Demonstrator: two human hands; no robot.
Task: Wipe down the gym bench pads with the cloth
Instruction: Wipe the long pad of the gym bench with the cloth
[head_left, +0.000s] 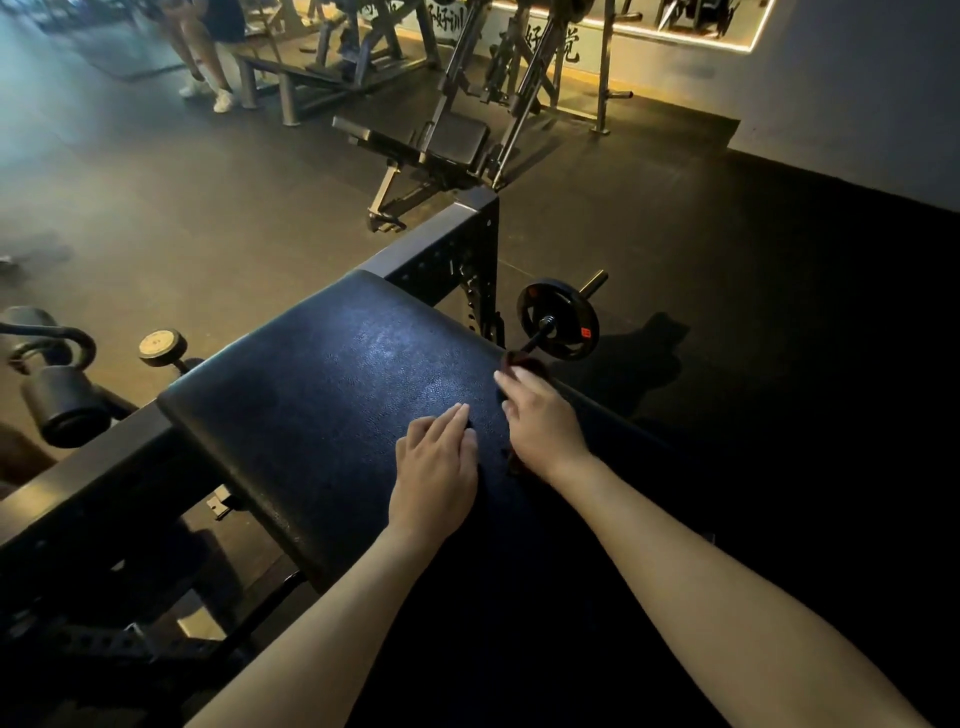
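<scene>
One pad (337, 389), one cloth (527, 364), two hands (435, 467) (543, 415) — one weight plate (563, 322)

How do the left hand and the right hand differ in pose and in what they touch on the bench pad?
The left hand lies flat, fingers straight, on the bare bench pad; the right hand rests on the dark red cloth, and its grip is unclear. The left hand is nearer the pad's middle; the right hand is at its right edge. Both are palm down on the pad.
</scene>
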